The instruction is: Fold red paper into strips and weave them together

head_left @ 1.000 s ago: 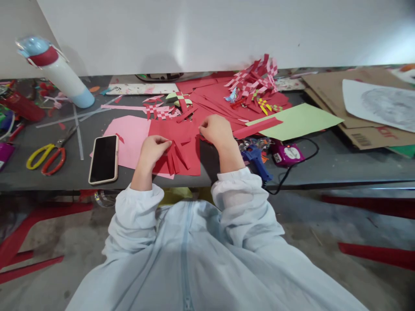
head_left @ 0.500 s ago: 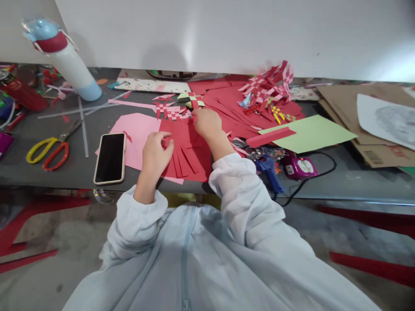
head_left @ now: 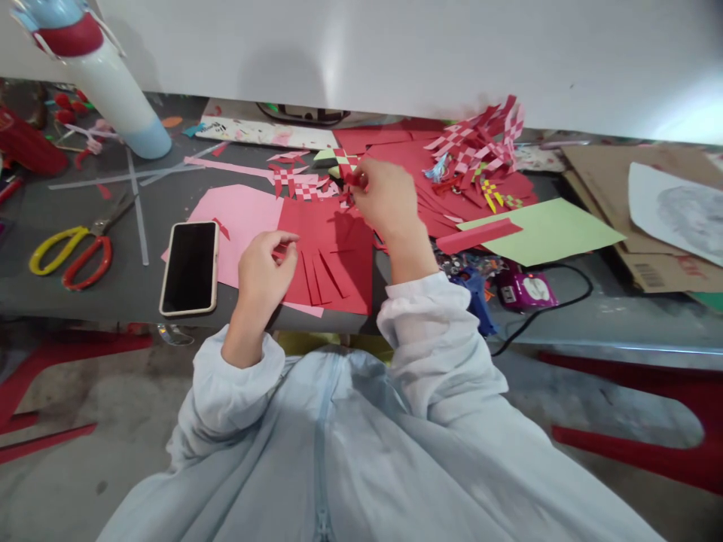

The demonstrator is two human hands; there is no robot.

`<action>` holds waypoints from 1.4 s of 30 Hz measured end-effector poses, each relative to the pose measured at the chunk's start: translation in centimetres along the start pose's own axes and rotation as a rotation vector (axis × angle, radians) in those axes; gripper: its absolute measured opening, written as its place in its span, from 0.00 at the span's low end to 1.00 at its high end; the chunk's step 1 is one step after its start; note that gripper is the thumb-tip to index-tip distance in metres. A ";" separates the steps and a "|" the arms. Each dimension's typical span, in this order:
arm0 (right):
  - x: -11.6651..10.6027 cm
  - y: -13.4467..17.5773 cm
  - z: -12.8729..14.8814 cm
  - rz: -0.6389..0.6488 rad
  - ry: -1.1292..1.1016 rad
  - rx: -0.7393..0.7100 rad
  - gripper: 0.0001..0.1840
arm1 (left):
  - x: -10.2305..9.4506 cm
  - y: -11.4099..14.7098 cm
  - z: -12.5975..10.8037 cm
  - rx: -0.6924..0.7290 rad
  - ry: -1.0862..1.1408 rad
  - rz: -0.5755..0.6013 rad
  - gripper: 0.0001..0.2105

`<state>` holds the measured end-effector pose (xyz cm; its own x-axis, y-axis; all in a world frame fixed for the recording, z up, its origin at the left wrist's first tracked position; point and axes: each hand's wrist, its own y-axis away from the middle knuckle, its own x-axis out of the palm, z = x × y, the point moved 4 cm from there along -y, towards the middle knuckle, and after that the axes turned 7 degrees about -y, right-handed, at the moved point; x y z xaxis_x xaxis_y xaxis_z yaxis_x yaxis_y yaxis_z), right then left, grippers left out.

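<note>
A red paper sheet (head_left: 353, 256) with several narrow slits lies in front of me, partly over a pink sheet (head_left: 240, 214). My left hand (head_left: 265, 271) is at the red sheet's left edge, fingers curved and thumb apart from them, with nothing visible between. Beyond the sheet, my right hand (head_left: 387, 192) has thumb and fingers pinched at a small red paper piece (head_left: 355, 179), mostly hidden by the fingers. Just past those fingertips is a green-and-red woven paper piece (head_left: 346, 159). Pink-and-red checkered woven pieces (head_left: 302, 184) lie to its left.
At left are a phone (head_left: 189, 267), scissors (head_left: 84, 252), clear strips (head_left: 138, 211) and a bottle (head_left: 121, 98). To the right lie woven scraps (head_left: 480, 143), a green sheet (head_left: 556, 233), a blue glue gun (head_left: 477, 297), a purple box (head_left: 525, 290) with a black cord, and cardboard (head_left: 607, 196).
My right hand has shifted up and to the right, off the red sheet's upper edge. The left hand stays at the sheet's left edge. The camera view has moved slightly.
</note>
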<state>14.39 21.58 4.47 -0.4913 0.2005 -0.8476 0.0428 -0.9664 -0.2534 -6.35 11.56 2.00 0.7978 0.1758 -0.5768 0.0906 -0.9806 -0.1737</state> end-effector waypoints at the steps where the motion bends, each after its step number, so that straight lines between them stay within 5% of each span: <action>1: -0.9 0.4 -0.3 -0.053 -0.069 -0.035 0.10 | 0.1 0.3 0.1 -0.036 0.098 0.028 0.08; 8: -5.1 6.4 0.8 -0.057 -0.487 -0.132 0.08 | 1.0 3.5 -0.1 -0.314 0.680 0.256 0.04; 12: -5.0 10.3 2.3 0.009 -0.618 -0.176 0.11 | 1.4 5.5 -0.9 -0.456 0.763 0.395 0.07; 19: -3.5 13.7 1.5 0.101 -0.777 -0.208 0.13 | 2.1 7.3 -1.2 -0.622 0.880 0.396 0.13; 27: -1.6 15.7 0.2 0.204 -0.964 -0.060 0.11 | 2.7 8.7 -0.9 -0.471 0.779 0.385 0.14; 36: -0.3 16.8 -1.5 0.383 -1.140 0.167 0.17 | 2.3 9.6 -0.6 -0.242 0.490 0.035 0.08; 42: 0.1 16.8 -2.2 0.364 -1.075 0.250 0.11 | 2.4 10.7 -0.1 -0.219 0.418 0.067 0.09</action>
<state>17.02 5.71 -0.88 -0.9755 -0.2197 0.0120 0.2195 -0.9676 0.1251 -3.39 1.47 -1.15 0.9735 0.1057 -0.2027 0.1184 -0.9916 0.0516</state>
